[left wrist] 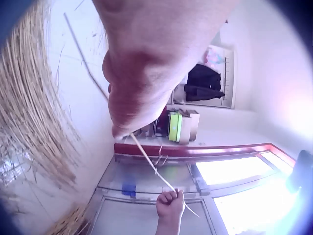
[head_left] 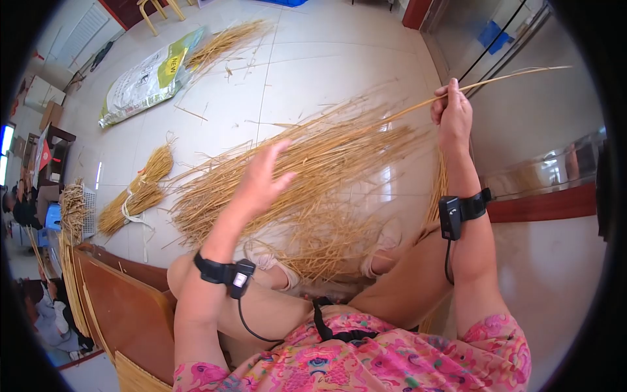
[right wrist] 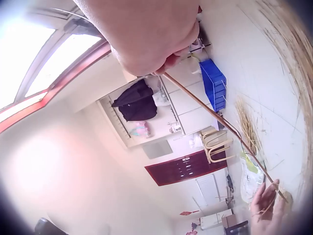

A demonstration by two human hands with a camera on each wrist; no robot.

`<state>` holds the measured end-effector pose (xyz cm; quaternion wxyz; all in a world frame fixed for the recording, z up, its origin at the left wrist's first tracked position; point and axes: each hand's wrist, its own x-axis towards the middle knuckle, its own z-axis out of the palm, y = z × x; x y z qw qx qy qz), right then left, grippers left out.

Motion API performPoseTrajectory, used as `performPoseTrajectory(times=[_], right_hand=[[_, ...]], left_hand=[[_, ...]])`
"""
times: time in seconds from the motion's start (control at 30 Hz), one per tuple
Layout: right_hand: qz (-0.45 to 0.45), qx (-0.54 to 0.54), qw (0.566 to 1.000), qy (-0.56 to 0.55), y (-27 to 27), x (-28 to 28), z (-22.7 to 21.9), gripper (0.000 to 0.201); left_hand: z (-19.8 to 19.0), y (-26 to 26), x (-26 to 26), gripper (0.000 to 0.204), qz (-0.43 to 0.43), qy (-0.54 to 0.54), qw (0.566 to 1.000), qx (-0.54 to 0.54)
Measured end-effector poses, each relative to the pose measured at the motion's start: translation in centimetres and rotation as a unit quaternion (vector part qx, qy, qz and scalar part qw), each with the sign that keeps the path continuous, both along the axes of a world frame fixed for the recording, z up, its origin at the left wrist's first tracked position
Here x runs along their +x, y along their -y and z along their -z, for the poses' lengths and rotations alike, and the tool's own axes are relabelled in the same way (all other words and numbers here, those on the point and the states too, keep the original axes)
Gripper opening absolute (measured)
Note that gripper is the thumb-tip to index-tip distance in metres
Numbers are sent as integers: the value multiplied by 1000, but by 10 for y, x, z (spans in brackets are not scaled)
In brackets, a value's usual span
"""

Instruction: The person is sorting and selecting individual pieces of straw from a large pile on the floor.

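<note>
My right hand [head_left: 455, 117] is raised at the right and pinches a long, thin straw stalk [head_left: 509, 76]. One end of the stalk sticks out past that hand, drooping a little. The rest slants down over the straw toward my left hand [head_left: 261, 179], whose thumb stands apart from its fingers. In the right wrist view the stalk [right wrist: 225, 122] runs from the right hand to the left hand [right wrist: 266, 208] and crosses its fingers. Below both hands a large spread of loose straw [head_left: 294, 176] lies on the tiled floor.
A tied straw bundle [head_left: 140, 189] lies at the left. Behind it is a printed sack [head_left: 147, 81] with straw poking out. A brown wooden board [head_left: 124, 287] stands by the left leg, and a metal-framed door [head_left: 522, 104] is close on the right.
</note>
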<state>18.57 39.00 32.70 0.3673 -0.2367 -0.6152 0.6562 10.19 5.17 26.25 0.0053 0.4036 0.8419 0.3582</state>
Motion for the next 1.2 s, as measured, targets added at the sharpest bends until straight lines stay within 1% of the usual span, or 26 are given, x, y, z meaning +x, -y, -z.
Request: performPoseTrajectory(times=[0.07, 0.17, 0.2, 0.23, 0.27, 0.33, 0.37, 0.4, 0.43, 0.47, 0.5, 0.57, 0.63, 0.7, 0.77, 0.87, 0.93, 1.07, 1.1, 1.17, 1.2], right_hand=[[-7, -30, 999, 16, 3, 1, 5, 36], [-31, -72, 996, 38, 1, 4, 10, 35], [-36, -84, 995, 45, 1, 5, 11, 35], [-60, -87, 993, 54, 1, 6, 12, 31], [-88, -90, 990, 69, 4, 5, 12, 28], [-143, -84, 980, 109, 29, 4, 7, 22], [-222, -57, 966, 119, 37, 6, 14, 25], [-272, -69, 944, 174, 47, 5, 18, 28], [-287, -64, 938, 186, 66, 6, 21, 28], [-323, -40, 921, 214, 78, 6, 29, 28], [-396, -57, 890, 216, 81, 5, 42, 23], [-398, -56, 890, 214, 96, 3, 54, 20], [-405, -52, 887, 217, 102, 1, 55, 14], [-402, -60, 888, 214, 103, -1, 55, 14], [-400, -67, 890, 208, 104, -1, 56, 14], [-402, -74, 891, 195, 107, 0, 57, 14], [-406, -76, 890, 190, 106, 1, 55, 13], [-378, -59, 901, 205, 102, 3, 53, 15], [-370, -48, 905, 203, 100, 3, 53, 16], [-367, -25, 908, 202, 96, 1, 51, 18], [-361, -32, 910, 203, 96, 2, 51, 18]], left_hand=[[12, -12, 12, 29, 41, 36, 998, -6], [26, -21, 8, 23, 19, 186, 982, -13], [24, -24, 9, 18, 28, 216, 976, 8], [20, -26, 11, 14, 37, 246, 968, 29], [18, -29, 12, 9, 46, 278, 958, 51], [19, -35, 15, 7, 56, 375, 921, 92], [20, -38, 17, 6, 60, 423, 897, 111], [22, -40, 19, 6, 69, 441, 887, 118], [24, -41, 20, 6, 78, 457, 878, 124], [25, -43, 20, 6, 86, 471, 868, 130], [26, -44, 19, 7, 83, 481, 862, 139], [27, -46, 19, 10, 75, 498, 851, 152], [29, -46, 18, 12, 52, 482, 861, 153], [30, -46, 16, 13, 35, 470, 867, 163], [30, -45, 16, 11, 26, 464, 867, 180], [28, -44, 15, 10, 27, 444, 879, 174], [28, -46, 16, 8, 5, 459, 866, 198], [25, -45, 10, 9, -26, 479, 839, 258], [23, -44, 9, 9, -20, 476, 842, 254], [16, -44, 11, 10, -27, 505, 823, 259], [14, -44, 11, 10, -30, 520, 813, 261]])
